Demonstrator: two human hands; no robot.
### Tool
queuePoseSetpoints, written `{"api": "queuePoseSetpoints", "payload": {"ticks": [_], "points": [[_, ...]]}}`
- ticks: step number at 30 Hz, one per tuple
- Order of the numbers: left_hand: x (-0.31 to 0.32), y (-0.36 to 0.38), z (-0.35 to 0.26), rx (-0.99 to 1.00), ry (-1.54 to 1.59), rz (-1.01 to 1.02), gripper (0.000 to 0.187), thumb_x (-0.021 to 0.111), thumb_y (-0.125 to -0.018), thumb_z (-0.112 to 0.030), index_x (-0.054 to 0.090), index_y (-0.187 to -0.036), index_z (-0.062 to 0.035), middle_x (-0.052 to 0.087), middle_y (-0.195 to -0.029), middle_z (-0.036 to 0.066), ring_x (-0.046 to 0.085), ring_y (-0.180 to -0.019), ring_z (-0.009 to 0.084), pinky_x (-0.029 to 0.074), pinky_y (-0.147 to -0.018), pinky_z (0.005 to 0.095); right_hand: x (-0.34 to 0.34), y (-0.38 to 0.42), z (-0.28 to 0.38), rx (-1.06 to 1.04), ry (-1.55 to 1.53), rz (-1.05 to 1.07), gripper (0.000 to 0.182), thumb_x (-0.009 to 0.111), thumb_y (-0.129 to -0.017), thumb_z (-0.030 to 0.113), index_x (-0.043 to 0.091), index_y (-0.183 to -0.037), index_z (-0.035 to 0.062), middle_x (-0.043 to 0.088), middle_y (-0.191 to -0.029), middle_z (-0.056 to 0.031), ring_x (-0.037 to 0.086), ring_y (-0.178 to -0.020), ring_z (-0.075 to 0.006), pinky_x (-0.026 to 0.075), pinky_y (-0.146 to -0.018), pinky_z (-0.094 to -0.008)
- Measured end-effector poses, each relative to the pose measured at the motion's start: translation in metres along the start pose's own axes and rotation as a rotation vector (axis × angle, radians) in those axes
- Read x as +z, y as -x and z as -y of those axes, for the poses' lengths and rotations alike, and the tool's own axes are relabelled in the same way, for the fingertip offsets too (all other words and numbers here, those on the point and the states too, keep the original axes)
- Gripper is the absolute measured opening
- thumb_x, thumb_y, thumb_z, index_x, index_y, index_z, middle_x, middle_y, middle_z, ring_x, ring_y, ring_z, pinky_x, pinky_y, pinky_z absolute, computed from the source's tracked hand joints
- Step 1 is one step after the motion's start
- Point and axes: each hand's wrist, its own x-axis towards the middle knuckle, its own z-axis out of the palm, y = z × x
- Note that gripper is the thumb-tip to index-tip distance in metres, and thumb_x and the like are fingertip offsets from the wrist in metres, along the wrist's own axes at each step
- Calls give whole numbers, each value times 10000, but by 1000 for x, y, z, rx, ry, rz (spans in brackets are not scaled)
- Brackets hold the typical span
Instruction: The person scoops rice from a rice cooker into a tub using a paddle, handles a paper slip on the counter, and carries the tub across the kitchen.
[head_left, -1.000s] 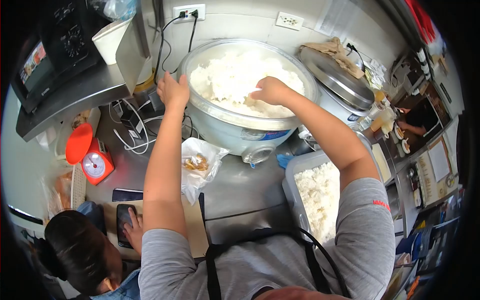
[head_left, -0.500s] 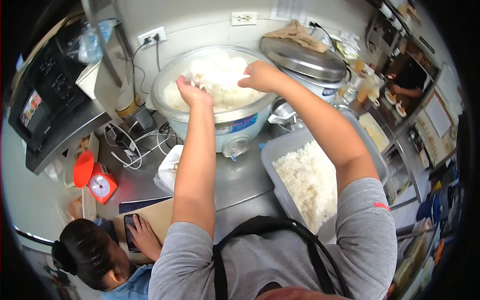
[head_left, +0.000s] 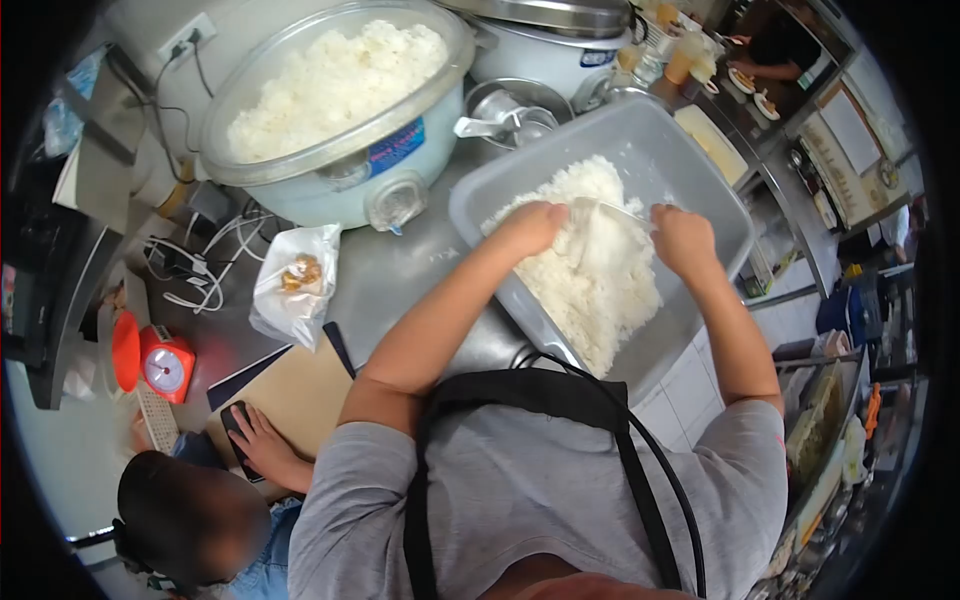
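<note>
Both my hands are over a grey plastic tub [head_left: 700,190] that holds a heap of cooked white rice [head_left: 590,300]. My right hand [head_left: 683,240] is closed on the thin handle of a white rice paddle [head_left: 605,225], which carries a lump of rice. My left hand [head_left: 530,228] presses its bent fingers against that lump from the left; its fingertips are buried in the rice. Behind the tub stands a large rice cooker pot [head_left: 330,150], full of white rice.
A plastic bag with food [head_left: 295,285], a red kitchen scale [head_left: 160,365], cables and a wooden board [head_left: 295,395] lie to the left on the steel counter [head_left: 420,270]. Another person sits at the lower left with a hand [head_left: 262,445] on a phone. A second cooker [head_left: 545,40] stands behind.
My hands have left the big cooker pot and come down to the right over the grey tub, bringing a paddle load of rice. My view has swung down and right with them.
</note>
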Motion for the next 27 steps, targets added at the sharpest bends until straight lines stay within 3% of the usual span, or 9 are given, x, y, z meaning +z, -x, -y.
{"api": "queuePoseSetpoints", "payload": {"ticks": [1, 3, 5, 10, 13, 14, 17, 20, 27], "points": [[-5, -4, 5, 26, -252, 104, 373, 420, -857, -318, 547, -1025, -11, 573, -977, 170, 538, -925, 289, 397, -812, 331, -2, 5, 0, 47, 7, 18, 163, 505, -735, 113, 523, -884, 49, 593, -781, -148, 583, -730, -307, 460, -604, -372], [-18, 0, 15, 82, -104, -149, 258, 464, -835, -243, 595, -895, -29, 590, -851, 171, 570, -775, 330, 444, -695, 349, -13, 13, 3, 147, 22, 57, 177, 464, -736, 65, 503, -909, 59, 592, -780, -152, 586, -738, -303, 465, -606, -394], [-33, 13, 26, 259, 12, -465, 208, 489, -823, -180, 591, -897, -15, 606, -849, 138, 582, -735, 291, 450, -666, 336, -36, 28, 2, 144, 26, 186, 393, 415, -731, 17, 443, -1114, 98, 594, -817, -164, 588, -750, -309, 472, -626, -399], [-57, 64, 77, -222, 560, -715, 225, 475, -805, -161, 593, -942, -28, 597, -875, 156, 569, -835, 291, 436, -746, 342, -7, 37, 38, 57, -22, 489, 559, 378, -759, 26, 316, -1288, 198, 596, -871, -153, 593, -785, -291, 479, -662, -384], [-31, 67, 142, -191, 51, -514, 277, 525, -787, -203, 575, -1008, -44, 565, -975, 161, 540, -885, 288, 416, -791, 337, 34, 11, 54, 36, -32, 425, 548, 368, -770, 26, 335, -1279, 227, 598, -873, -131, 595, -776, -271, 478, -647, -373], [-19, 69, 143, -341, -408, -323, 343, 582, -752, -241, 563, -1050, -74, 517, -1072, 152, 514, -914, 261, 389, -835, 319, 33, 5, 50, 10, -12, 435, 544, 367, -770, 27, 345, -1274, 232, 599, -870, -126, 595, -771, -268, 478, -637, -367], [2, 78, 122, -253, -671, -461, 342, 603, -720, -223, 579, -1038, -101, 514, -1050, 136, 507, -872, 255, 384, -829, 331, -7, 3, 34, -6, 54, 434, 526, 360, -780, 35, 370, -1260, 249, 601, -859, -113, 597, -757, -260, 474, -607, -349], [13, 72, 148, 1, -568, -430, 262, 601, -693, -195, 614, -938, -102, 534, -947, 129, 503, -831, 276, 407, -765, 346, -76, 25, 37, -5, 132, 411, 483, 366, -794, 57, 407, -1237, 242, 599, -852, -108, 594, -776, -249, 472, -594, -324], [7, 84, 183, -97, -466, -526, 101, 549, -733, -115, 595, -736, -25, 564, -811, 141, 533, -680, 303, 442, -622, 349, 21, 17, 57, -12, 6, 483, 446, 412, -774, 60, 458, -1193, 204, 590, -918, -126, 580, -836, -268, 470, -664, -367]]}}
